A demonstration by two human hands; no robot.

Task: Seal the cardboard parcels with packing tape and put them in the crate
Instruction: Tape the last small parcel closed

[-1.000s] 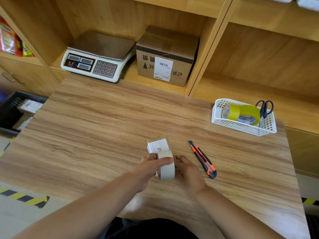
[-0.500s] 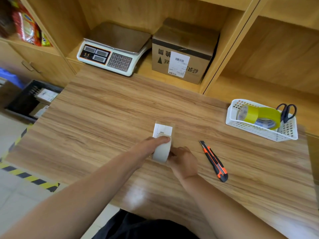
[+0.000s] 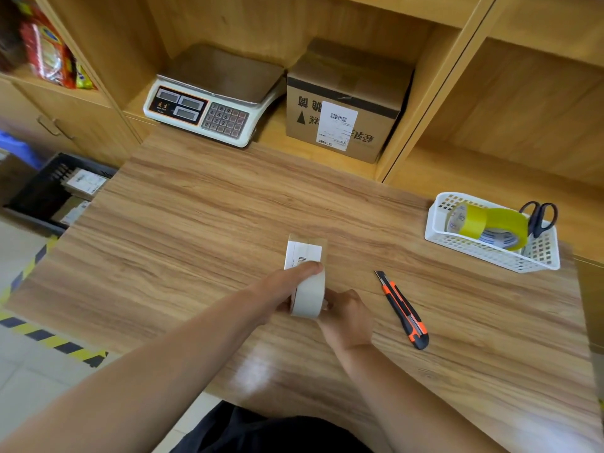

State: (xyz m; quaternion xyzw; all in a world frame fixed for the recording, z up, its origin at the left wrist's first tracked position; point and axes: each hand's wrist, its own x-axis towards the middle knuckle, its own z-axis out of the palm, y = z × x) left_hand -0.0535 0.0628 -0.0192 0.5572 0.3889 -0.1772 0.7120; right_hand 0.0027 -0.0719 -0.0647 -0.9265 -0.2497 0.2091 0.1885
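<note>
An orange-and-black utility knife [image 3: 402,310] is laid on the bench [image 3: 196,240]; scissors [image 3: 537,225] are stood in a white basket [image 3: 474,253]; a weighing scale [image 3: 225,119] is shelved behind.

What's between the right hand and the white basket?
Head view: an orange-and-black utility knife lies flat on the wooden table between the right hand, gripping the tape roll, and the white basket, touching neither.

Weighing scale [image 3: 212,106] keypad is showing digit keys, 8, 9, 5 and 6 legible; the red logo by its displays is staying unreadable. Cardboard box [image 3: 346,89] is carrying upside-down black Chinese characters and a white shipping label [image 3: 338,125] with barcodes, print too small. Small parcel [image 3: 305,250] label is showing only a barcode.
</note>
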